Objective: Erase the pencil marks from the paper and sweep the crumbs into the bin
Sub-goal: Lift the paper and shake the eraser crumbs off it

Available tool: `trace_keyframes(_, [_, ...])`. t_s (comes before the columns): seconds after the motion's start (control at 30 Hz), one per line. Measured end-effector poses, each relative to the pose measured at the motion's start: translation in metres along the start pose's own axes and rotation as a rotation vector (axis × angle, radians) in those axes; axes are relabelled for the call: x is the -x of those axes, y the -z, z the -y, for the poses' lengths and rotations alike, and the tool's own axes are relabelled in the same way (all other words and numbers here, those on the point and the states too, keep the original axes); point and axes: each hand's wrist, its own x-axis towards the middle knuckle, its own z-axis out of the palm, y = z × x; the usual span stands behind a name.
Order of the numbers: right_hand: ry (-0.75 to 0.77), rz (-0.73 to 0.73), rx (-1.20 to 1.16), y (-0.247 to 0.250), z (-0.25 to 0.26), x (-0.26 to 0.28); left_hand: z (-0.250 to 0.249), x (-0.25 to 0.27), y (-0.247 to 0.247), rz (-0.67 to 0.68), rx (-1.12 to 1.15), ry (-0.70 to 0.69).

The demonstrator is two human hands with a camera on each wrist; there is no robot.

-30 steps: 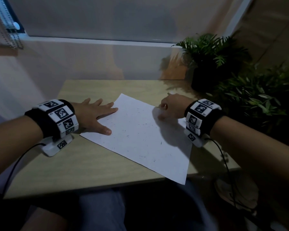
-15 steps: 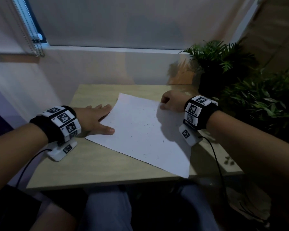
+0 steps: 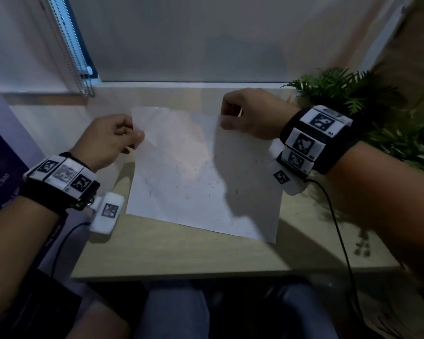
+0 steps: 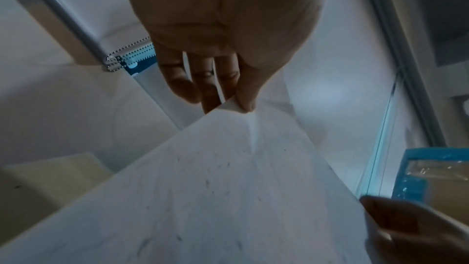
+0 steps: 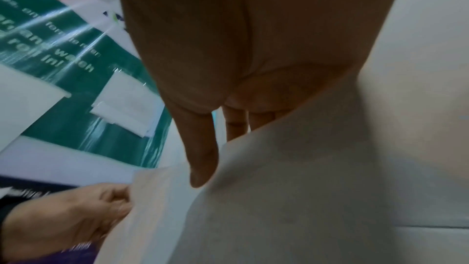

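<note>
A white sheet of paper [image 3: 196, 174] with small dark crumbs [image 3: 201, 178] scattered on it is lifted off the wooden desk [image 3: 181, 255], sagging in the middle. My left hand [image 3: 130, 135] pinches its far left edge between thumb and fingers. My right hand [image 3: 227, 118] pinches the far right edge. In the left wrist view the paper [image 4: 215, 198] slopes down from my left hand [image 4: 236, 105], with specks on it. The right wrist view shows my right hand [image 5: 210, 170] with its thumb pressed on the curved paper [image 5: 291, 198]. No bin or eraser is in view.
Potted green plants [image 3: 348, 94] crowd the desk's right side, close to my right wrist. A window sill and wall [image 3: 181, 86] run behind the desk, with a blind chain [image 3: 83, 79] at the far left. A dark printed poster [image 3: 0, 172] stands left of the desk.
Both hands left their flat rest on the sheet, took its far edges and raised it off the desk. The sheet now hangs curved instead of lying flat.
</note>
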Motion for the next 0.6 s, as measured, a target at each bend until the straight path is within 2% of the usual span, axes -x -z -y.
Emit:
trace_keyframes(0.13, [-0.042,-0.012,0.037,0.015,-0.02,0.02,-0.001,0.005,0.013,-0.136,0.058,-0.062])
trace_keyframes(0.23, [-0.05,-0.097,-0.118,0.022,-0.041,0.039,-0.003,0.013,0.02,-0.198,0.101,-0.116])
trace_keyframes(0.33, [-0.043,-0.165,-0.292,0.015,-0.051,0.054,-0.006,0.022,0.019,-0.176,0.114,-0.138])
trace_keyframes(0.43, [0.002,-0.155,-0.314,0.01,-0.055,0.062,-0.004,0.027,0.02,-0.174,0.126,-0.16])
trace_keyframes(0.53, [-0.022,-0.281,-0.366,0.018,-0.056,0.06,-0.007,0.029,0.023,-0.165,0.098,-0.157])
trace_keyframes(0.6, [0.009,-0.278,-0.296,0.018,-0.051,0.059,-0.008,0.031,0.025,-0.155,0.11,-0.159])
